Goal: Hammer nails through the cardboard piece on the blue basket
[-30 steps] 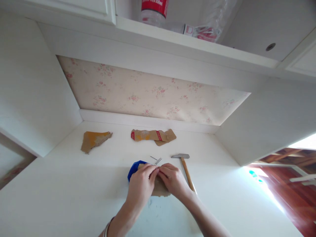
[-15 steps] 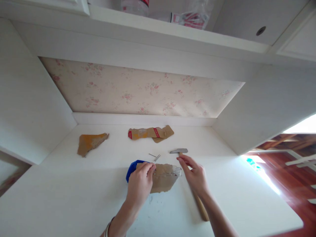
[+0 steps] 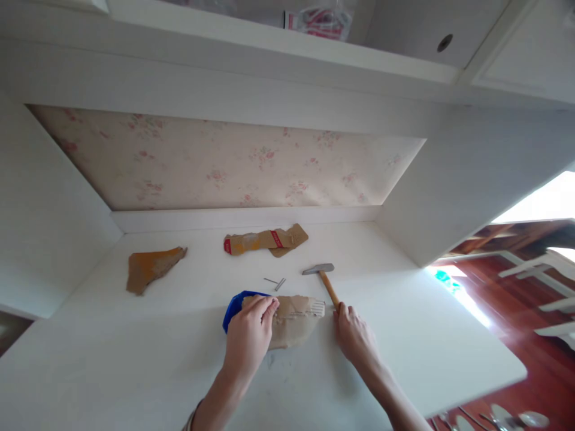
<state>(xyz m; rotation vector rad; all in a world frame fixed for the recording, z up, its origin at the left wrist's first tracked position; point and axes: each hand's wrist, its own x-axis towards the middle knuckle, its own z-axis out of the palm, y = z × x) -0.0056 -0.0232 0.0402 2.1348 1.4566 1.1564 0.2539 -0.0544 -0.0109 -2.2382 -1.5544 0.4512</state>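
Note:
My left hand (image 3: 249, 336) lies with its fingers pressed on a torn piece of brown cardboard (image 3: 294, 320) that covers a blue object (image 3: 232, 306) on the white desk top (image 3: 135, 359). My right hand (image 3: 353, 335) has its fingers wrapped round the wooden handle of a hammer (image 3: 324, 280). The hammer's steel head lies on the desk, just right of the cardboard. Two loose nails (image 3: 275, 282) lie just behind the cardboard.
Two more cardboard scraps lie further back: one at the left (image 3: 150, 268), one with red marks in the middle (image 3: 267, 240). Flowered wallpaper (image 3: 215, 167) backs the desk under a white shelf (image 3: 287, 45). The desk ends at the right above a red wooden floor (image 3: 516, 311).
My right hand left the cardboard, moved right and closed round the hammer's handle. My left hand stayed on the cardboard. The view has shifted to the right.

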